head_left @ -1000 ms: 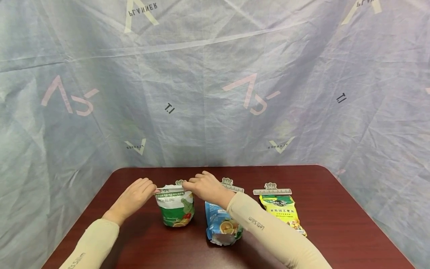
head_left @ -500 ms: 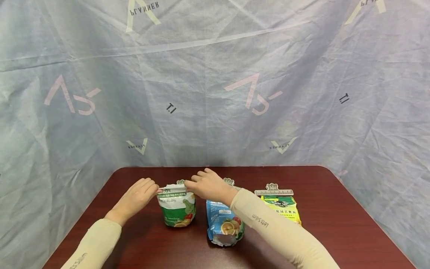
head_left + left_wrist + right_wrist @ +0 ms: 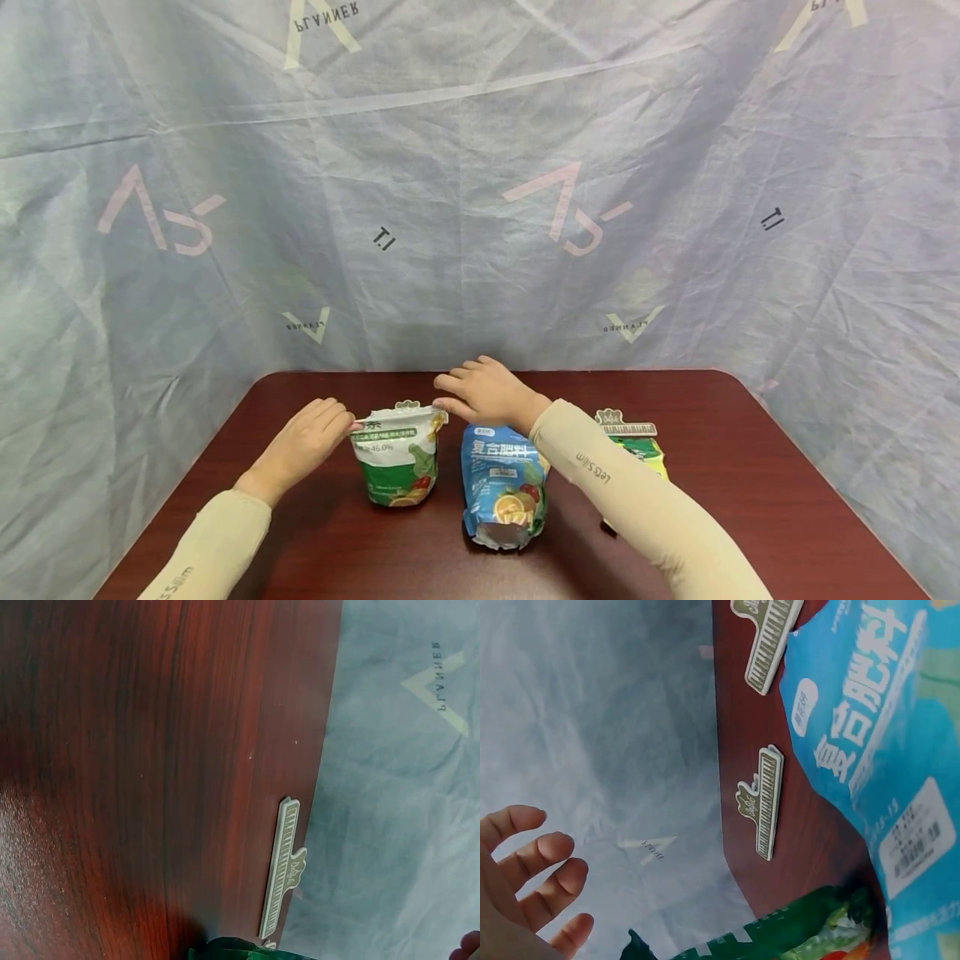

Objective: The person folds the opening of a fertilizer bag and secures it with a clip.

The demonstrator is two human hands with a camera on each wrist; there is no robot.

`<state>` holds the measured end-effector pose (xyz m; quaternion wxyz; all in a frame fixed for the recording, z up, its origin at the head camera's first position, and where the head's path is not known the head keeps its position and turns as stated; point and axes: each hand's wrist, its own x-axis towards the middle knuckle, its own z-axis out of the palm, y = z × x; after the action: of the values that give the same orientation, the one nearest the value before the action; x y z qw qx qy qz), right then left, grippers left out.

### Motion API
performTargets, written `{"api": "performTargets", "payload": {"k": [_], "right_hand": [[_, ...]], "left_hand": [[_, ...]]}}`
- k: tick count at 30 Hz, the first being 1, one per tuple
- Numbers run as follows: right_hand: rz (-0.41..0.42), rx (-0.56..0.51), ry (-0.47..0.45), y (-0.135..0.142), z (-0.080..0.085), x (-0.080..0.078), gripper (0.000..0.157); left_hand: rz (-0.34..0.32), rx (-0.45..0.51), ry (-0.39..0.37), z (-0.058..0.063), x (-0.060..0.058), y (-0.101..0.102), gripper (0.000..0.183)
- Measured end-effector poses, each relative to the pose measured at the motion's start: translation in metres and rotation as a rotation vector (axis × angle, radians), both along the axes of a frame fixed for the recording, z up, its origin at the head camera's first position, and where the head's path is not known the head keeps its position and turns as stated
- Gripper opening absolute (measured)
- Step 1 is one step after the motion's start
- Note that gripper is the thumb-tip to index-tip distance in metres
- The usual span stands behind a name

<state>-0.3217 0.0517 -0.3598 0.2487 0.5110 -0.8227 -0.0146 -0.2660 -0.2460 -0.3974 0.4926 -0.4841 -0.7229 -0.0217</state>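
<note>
A green-and-white fertilizer bag [image 3: 397, 467] with vegetables printed on it stands upright at the left of the table. My left hand [image 3: 307, 437] pinches its top left corner between thumb and fingers. To the right of the bag's top, my right hand [image 3: 487, 392] hovers over the blue fertilizer bag [image 3: 504, 487] and holds nothing. Its fingers are loosely bent and spread in the right wrist view, beside the green bag's top edge [image 3: 780, 926]. A ruler-patterned clip [image 3: 769, 802] lies behind the bags, and only its crest shows in the head view.
A yellow-and-green bag [image 3: 641, 450] lies on the right, mostly hidden by the right sleeve [image 3: 637, 500]. Behind it rests another clip [image 3: 630, 423]. Hanging cloth [image 3: 450, 250] closes off the table's [image 3: 322, 550] far edge.
My right hand has let go of the green-and-white bag's top right corner and moved up and right. The left hand keeps its pinch. The right sleeve now covers more of the yellow bag.
</note>
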Motion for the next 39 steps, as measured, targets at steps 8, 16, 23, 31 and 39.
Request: {"api": "performTargets", "payload": {"k": [8,16,23,31,39], "right_hand": [[-0.067,-0.007,-0.05,0.001,-0.011,-0.013,0.024],[-0.13,0.097,-0.007,-0.009,-0.03,-0.027,0.017],[-0.188,0.155,-0.008,-0.023,-0.038,-0.034,0.015],[-0.208,0.166,-0.053,-0.034,-0.041,-0.04,0.013],[-0.28,0.166,-0.176,-0.049,-0.048,-0.047,0.023]], "left_hand": [[0.015,0.005,0.003,0.0,0.006,0.003,0.03],[-0.003,0.012,-0.01,0.0,0.005,0.002,0.031],[-0.007,0.018,-0.015,0.001,0.005,0.001,0.03],[-0.004,0.024,-0.007,0.0,0.005,0.0,0.031],[-0.033,0.031,0.001,0.003,0.006,0.001,0.031]]}}
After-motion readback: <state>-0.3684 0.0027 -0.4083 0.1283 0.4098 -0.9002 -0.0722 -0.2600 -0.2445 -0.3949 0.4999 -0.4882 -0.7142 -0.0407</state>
